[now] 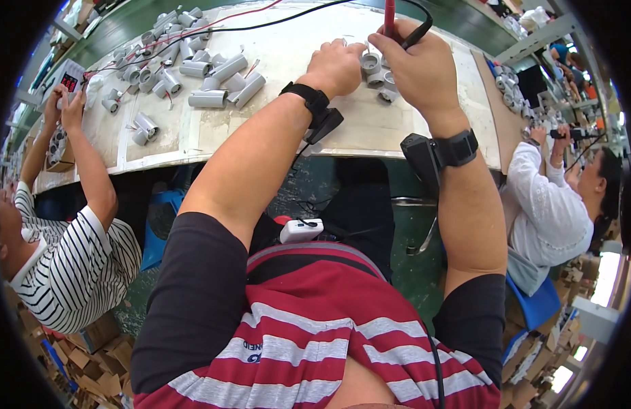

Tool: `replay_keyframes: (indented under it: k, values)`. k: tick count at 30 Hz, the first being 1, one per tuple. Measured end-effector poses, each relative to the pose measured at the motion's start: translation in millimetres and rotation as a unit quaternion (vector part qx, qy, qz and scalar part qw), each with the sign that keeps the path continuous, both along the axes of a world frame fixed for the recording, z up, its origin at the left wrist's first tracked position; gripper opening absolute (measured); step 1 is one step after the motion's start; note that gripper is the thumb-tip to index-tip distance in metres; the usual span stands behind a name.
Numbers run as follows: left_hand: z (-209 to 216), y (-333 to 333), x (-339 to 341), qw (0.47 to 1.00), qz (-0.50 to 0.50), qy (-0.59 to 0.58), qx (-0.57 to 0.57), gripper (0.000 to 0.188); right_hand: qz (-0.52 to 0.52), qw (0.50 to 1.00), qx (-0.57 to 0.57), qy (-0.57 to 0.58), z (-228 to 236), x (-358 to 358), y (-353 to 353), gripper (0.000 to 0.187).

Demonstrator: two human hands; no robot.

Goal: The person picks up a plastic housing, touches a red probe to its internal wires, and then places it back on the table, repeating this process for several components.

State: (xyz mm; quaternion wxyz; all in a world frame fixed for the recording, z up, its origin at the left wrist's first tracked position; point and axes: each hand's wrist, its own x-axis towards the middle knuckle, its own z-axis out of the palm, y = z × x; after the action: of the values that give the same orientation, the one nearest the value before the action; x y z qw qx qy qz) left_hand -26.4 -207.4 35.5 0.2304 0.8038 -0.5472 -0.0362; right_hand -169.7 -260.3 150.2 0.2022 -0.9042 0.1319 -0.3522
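My left hand (337,65) is closed on a small grey cylinder (370,63) at the far part of the workbench (424,123). My right hand (417,65) grips a red-handled tool (389,17) with a black cable, its tip hidden behind the fingers, right beside that cylinder. A few more grey cylinders (385,87) lie bunched between and under the two hands. Both wrists wear black straps with small black boxes.
A heap of grey cylinders with red and black leads (192,65) covers the bench's left part. A person in a striped shirt (70,259) works at the left, one in white (554,211) at the right. Cardboard boxes (90,361) lie on the floor.
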Motion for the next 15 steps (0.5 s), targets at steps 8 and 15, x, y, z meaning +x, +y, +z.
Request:
replay_keyframes:
  k: [8,15]
  values:
    - [-13,72,-5,0.994,-0.059,-0.003,-0.095,0.044,-0.021,0.994,0.1,-0.04,-4,6,8,0.023]
    - [4,181,-15,0.965,-0.071,0.226,-0.112,0.04,-0.027,0.936,0.348,0.039,-34,24,41,0.021]
